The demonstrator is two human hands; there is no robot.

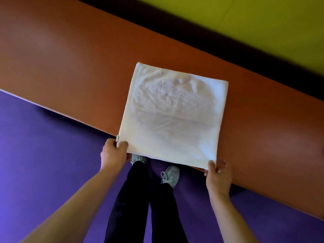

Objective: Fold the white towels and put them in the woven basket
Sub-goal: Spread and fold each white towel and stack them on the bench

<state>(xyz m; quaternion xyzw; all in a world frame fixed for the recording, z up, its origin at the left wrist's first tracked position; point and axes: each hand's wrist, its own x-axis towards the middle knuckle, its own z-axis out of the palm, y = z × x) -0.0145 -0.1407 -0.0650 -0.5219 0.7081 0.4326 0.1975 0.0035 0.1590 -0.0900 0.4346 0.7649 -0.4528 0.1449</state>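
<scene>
A white towel point(173, 113) lies spread as a rough square on the brown table point(70, 55), its near edge reaching past the table's front edge. My left hand point(113, 153) pinches the towel's near left corner, beside a small tag. My right hand point(218, 176) pinches the near right corner. The woven basket is not in view.
The table runs diagonally from upper left to lower right. Beyond its far edge are a dark strip and a yellow-green surface point(263, 23). Below the table is a purple floor point(43, 155), where my legs and grey shoes point(171, 175) stand.
</scene>
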